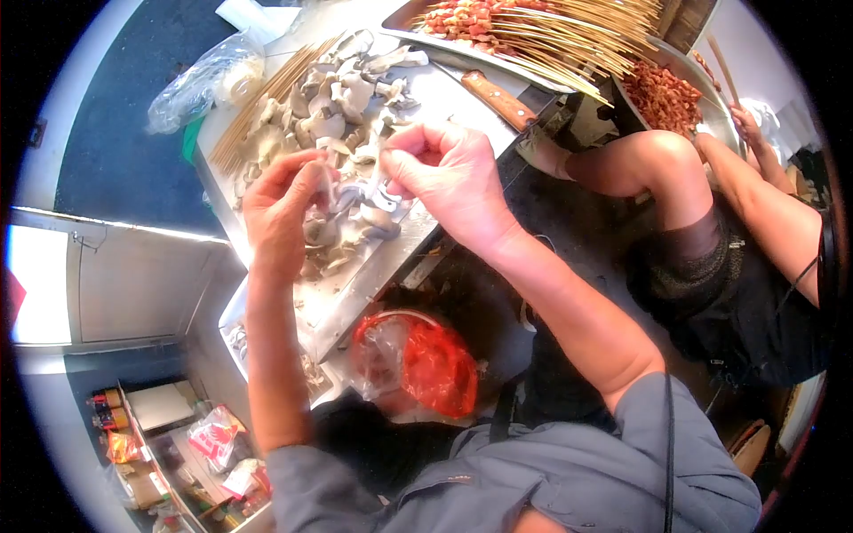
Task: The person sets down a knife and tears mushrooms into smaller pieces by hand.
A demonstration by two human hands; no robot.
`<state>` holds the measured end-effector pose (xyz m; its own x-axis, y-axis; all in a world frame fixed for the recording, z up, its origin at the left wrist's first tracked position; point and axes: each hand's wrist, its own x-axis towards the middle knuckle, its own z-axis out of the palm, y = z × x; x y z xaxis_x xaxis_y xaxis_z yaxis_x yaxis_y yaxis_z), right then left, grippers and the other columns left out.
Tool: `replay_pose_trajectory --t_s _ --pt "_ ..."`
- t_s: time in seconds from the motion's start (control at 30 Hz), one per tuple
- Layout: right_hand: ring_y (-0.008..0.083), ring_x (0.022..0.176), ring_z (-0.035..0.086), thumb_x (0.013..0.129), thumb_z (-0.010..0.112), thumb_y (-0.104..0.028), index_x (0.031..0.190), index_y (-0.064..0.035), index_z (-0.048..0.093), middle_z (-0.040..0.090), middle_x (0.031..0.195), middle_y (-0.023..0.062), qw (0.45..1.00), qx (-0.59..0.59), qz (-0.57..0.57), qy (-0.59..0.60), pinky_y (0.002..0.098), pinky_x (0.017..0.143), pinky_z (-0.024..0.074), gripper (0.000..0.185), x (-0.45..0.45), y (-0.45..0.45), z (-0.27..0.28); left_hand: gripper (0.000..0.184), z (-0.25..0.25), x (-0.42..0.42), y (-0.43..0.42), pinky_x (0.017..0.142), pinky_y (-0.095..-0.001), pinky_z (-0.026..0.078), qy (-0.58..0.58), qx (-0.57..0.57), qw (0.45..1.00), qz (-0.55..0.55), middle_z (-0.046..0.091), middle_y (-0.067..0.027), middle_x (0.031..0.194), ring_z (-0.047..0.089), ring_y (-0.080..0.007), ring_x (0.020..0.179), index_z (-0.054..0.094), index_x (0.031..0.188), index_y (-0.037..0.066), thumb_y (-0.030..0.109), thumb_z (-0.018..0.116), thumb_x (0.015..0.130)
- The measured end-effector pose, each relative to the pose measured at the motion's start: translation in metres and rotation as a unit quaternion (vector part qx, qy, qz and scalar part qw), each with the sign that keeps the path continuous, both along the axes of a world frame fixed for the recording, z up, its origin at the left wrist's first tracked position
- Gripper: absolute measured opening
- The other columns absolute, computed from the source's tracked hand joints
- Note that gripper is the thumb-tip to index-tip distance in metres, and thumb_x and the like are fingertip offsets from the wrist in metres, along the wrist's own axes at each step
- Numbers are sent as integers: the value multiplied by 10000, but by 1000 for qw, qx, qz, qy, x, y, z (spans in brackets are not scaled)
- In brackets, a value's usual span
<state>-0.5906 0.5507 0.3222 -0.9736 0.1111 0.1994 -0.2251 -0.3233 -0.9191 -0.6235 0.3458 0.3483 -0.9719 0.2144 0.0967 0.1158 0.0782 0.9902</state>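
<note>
Both my hands are raised over a pile of pale grey oyster mushrooms (351,93) on a white board. My left hand (289,191) has its fingers pinched around a small pale piece of mushroom. To its right, my right hand (440,173) is closed too, thumb and forefinger together on a whitish mushroom piece whose lower end hangs over the pile. The hands are a short gap apart. Thin wooden skewers (233,142) lie along the pile's left side. A knife with a wooden handle (499,100) rests at the board's upper right.
A metal tray (418,35) holds skewered red meat; beside it is a basin of red meat pieces (662,96). Another person's bare legs (649,164) are at the right. A red plastic bag (435,364) sits below the board, a clear bag (200,84) at upper left.
</note>
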Motion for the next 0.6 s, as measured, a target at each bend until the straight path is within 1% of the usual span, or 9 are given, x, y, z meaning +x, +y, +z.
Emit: replay_pose_trajectory --t_s 0.1,0.13,0.17,0.23,0.3,0.37,0.43,0.53,0.6 --pt "97 637 659 820 651 -15 927 48 681 696 750 69 998 11 -55 16 244 590 528 128 -5 0 -4 260 16 -3 19 716 -219 485 71 -57 995 -41 690 -90 946 610 -112 805 627 1166 -22 125 605 952" --pt "106 654 664 813 665 -44 982 54 673 701 765 74 998 20 -58 21 252 612 531 196 -8 0 -8 283 17 -10 20 769 -227 491 89 -72 993 -39 688 -80 979 623 -123 870 603 1206 -25 104 594 955" --pt "106 654 664 813 665 -44 982 54 673 701 765 74 998 20 -58 22 252 612 531 196 -10 0 -12 283 15 -19 15 769 -227 491 89 -72 993 -39 688 -80 979 623 -123 870 603 1206 -25 104 594 955" --pt "120 675 668 803 678 -78 1020 63 664 708 805 97 991 53 -116 43 266 630 536 259 -13 -1 -16 269 6 -40 -4 795 -255 506 93 -144 985 9 696 -58 1030 651 -143 940 625 1204 5 96 583 954" --pt "128 686 671 801 681 -90 1034 64 660 710 824 114 989 72 -125 45 271 644 539 280 -13 0 -16 249 -5 -51 -16 766 -243 502 101 -185 977 34 697 -36 975 650 -125 878 655 1154 12 110 609 930" --pt "137 697 673 798 684 -101 1049 65 657 713 844 130 986 91 -132 46 276 658 542 302 -10 1 -10 240 -6 -54 -18 715 -236 495 130 -397 908 33 693 -33 905 633 -109 796 679 1092 16 127 654 881" --pt "155 710 678 804 683 -103 1059 59 656 711 882 146 992 110 -60 -18 288 661 541 303 -4 5 -4 263 -14 -55 -19 693 -249 495 109 -413 903 38 685 -45 861 610 -102 743 679 1059 7 145 692 835" --pt "162 692 676 811 682 -108 1012 46 660 698 857 141 997 67 -38 1 299 637 531 254 -4 0 -9 330 -29 -64 -20 712 -273 505 168 -458 872 21 682 -57 852 621 -118 751 672 1085 11 153 716 790" --pt "168 686 677 815 680 -106 982 45 659 691 848 144 995 96 -37 17 302 629 527 226 -3 0 -8 335 -31 -68 -18 715 -274 505 191 -475 859 30 679 -63 842 622 -122 751 673 1082 11 149 713 779"
